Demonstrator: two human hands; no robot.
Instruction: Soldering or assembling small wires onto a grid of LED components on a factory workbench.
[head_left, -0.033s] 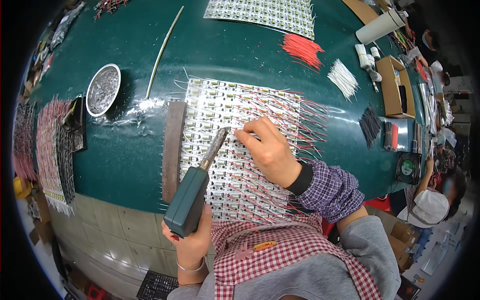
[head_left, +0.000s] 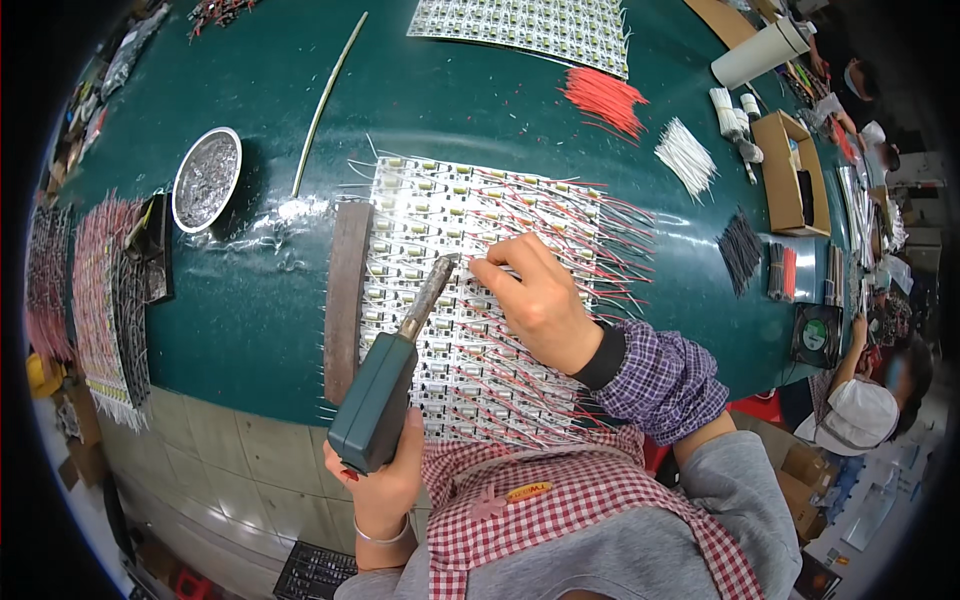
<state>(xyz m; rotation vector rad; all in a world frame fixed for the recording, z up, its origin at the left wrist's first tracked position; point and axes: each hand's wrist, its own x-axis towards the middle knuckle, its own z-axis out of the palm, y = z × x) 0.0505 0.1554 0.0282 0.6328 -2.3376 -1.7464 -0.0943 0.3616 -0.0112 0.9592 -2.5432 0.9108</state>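
My left hand (head_left: 392,478) is wrapped round the dark green handle of a soldering gun (head_left: 372,400), whose metal barrel slants up and to the right. Its tip rests at or just above a white panel of small circuit boards (head_left: 412,262), near the panel's middle. Close beside that tip, my right hand (head_left: 540,300) is pinched, thumb and fingers together; whatever lies between the fingertips is too small to make out. Red and white wires (head_left: 625,240) fan out over the panel's right half. Along its left edge lies a brown bar (head_left: 348,300), with thin wire ends poking out beside it.
Left of the panel stands a metal bowl (head_left: 208,180); a pale rod (head_left: 330,105) lies beyond it. Bundles of red wires (head_left: 605,100), white wires (head_left: 686,160) and black wires (head_left: 740,252) are at right, near a cardboard box (head_left: 790,175). Wired panels (head_left: 105,300) hang over the left edge.
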